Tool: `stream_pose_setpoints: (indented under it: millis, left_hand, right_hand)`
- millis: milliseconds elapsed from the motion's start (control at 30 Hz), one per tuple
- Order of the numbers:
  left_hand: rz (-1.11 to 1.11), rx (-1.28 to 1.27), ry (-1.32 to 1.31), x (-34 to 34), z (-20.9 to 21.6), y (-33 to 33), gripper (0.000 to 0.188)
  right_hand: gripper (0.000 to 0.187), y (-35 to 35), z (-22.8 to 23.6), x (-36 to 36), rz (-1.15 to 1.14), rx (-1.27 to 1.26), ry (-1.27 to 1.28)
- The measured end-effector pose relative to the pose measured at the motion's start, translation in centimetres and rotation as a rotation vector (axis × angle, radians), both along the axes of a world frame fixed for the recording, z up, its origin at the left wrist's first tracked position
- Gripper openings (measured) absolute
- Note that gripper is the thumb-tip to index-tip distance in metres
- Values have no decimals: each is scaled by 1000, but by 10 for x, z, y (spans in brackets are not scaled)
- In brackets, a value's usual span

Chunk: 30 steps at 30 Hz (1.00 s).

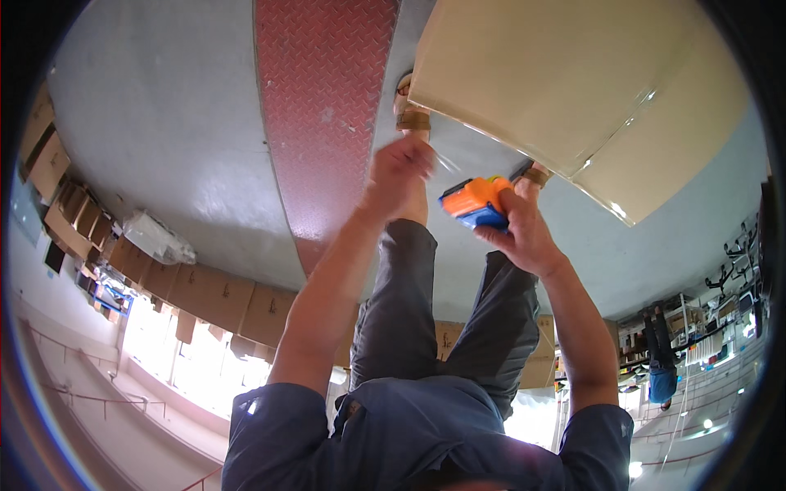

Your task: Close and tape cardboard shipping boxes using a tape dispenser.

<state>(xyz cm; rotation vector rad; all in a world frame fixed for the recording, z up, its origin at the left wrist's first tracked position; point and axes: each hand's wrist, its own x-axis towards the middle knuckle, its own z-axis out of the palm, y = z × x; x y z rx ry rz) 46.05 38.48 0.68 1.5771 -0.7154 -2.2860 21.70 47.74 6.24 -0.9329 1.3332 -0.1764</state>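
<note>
A person in a dark blue short-sleeved shirt and grey trousers (pixel 397 303) leans over a grey floor (pixel 180 123), both bare hands reaching out in front. The right hand (pixel 528 233) is wrapped around an orange-and-blue handheld tape dispenser (pixel 476 199), thumb along its near side and fingers closed over its right end; the dispenser's dark edge points toward the other hand. The left hand (pixel 404 164) is raised just beside it, to the left and apart from it, its fingers curled in. That hand is blurred, so I cannot tell how tightly it is closed or whether it has hold of anything. Faint pale streaks show between the two hands, too smeared to make out.

Beyond the right hand and off to its right is a large tan carton (pixel 557 65), with a glossy clear strip (pixel 620 129) across its face. The person's left foot (pixel 403 94) shows just beyond the left hand, with a brown band (pixel 413 121) at the ankle. A red tread-patterned strip (pixel 323 98) runs along the floor left of the left hand. Farther left I see cardboard boxes (pixel 209 295) in a row and a clear plastic bundle (pixel 158 237). Well off to the right of the right hand is another person (pixel 661 383) in blue.
</note>
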Motion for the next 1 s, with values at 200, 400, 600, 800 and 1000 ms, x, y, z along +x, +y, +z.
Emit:
stream_pose_setpoints:
  millis: [200,400,600,800,1000]
  left_hand:
    - [187,-187,-28,74,-83,-51,9]
    - [304,-165,207,57,-115,-71,8]
    - [402,-95,276,2,-134,-80,11]
    - [433,-79,-102,-2,-148,-98,36]
    - [-551,-606,-502,30,-120,-16,24]
  right_hand:
    - [47,35,-47,5,139,-492,398]
    - [48,37,-73,33,51,-540,495]
    - [37,38,-82,46,-26,-540,569]
    - [41,70,-84,31,-176,-474,704]
    - [35,161,-101,-63,-305,-400,907]
